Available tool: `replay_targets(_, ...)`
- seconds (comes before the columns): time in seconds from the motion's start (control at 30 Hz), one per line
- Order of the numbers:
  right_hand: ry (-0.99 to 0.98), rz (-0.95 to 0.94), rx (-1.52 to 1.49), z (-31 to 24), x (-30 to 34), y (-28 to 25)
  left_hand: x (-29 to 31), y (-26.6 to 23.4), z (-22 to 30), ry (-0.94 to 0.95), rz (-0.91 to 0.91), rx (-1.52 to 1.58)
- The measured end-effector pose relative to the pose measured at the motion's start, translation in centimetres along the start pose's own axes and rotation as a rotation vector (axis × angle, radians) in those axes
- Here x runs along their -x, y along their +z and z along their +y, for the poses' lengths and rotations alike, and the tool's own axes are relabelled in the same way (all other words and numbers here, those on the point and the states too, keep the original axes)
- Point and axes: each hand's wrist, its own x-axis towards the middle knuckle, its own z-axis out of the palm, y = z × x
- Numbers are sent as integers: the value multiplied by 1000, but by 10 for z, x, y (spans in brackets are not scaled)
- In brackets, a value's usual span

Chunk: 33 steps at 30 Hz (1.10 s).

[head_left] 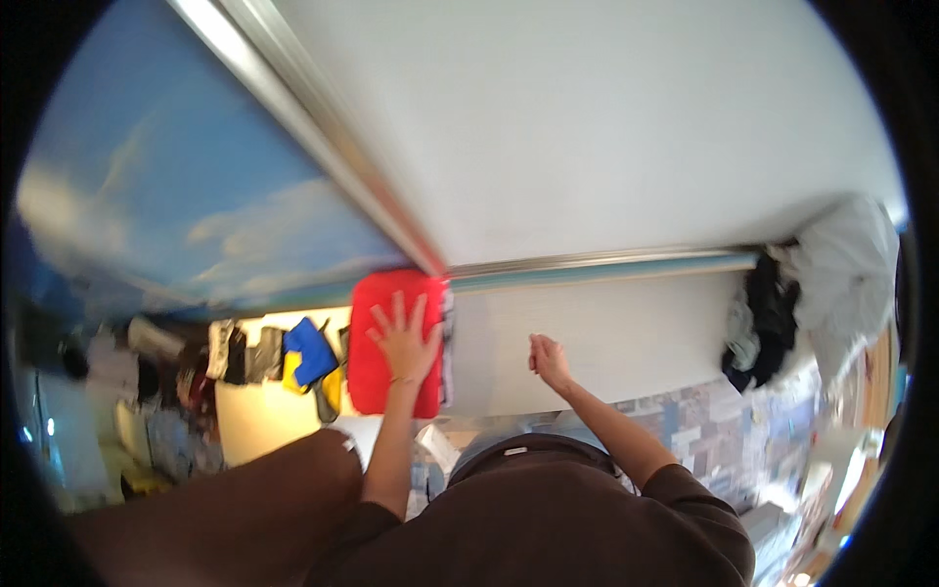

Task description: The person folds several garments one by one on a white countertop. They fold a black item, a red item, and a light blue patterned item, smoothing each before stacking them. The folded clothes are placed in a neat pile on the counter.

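Several small clothes (264, 354), with a blue piece (311, 350) among them, lie in a loose row left of the red bundle. That red bundle (369, 352) itself sits flat and squared, so its shaping looks mostly done. The left hand (403, 344) presses on it, fingers spread wide, gripping nothing. Just right of the bundle, the right hand (550, 360) hangs with fingers curled in; I see nothing in it. Far right of the bundle, dark clothes (768, 323) lie crumpled beside a pale cloth (851, 284), seemingly left unsorted.
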Motion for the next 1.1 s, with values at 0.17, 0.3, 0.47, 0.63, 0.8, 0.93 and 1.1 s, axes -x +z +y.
replay_targets(0.17, 192, 250, -201, 58, 16, -91, 4, -2, -2, -102, -19, 93)
replay_targets(0.3, 187, 528, -178, 85, 28, -167, 13, -23, 41, 41, 329, 243)
replay_targets(0.47, -35, 1119, -74, 139, 39, -308, 6, -6, 141, 222, 431, 417)
replay_targets(0.63, 100, 1637, 619, 113, 53, -412, -6, 15, 220, 344, 254, 557)
replay_targets(0.8, 250, 1259, 592, 127, 81, -494, -5, 36, 294, 477, -67, 686)
replay_targets(0.93, -156, 1001, 400, 85, 62, -470, -8, 65, 320, 232, -485, 1033)
replay_targets(1.1, -192, 573, 322, 15, 76, -372, 16, 111, 390, -515, -1211, 1498)
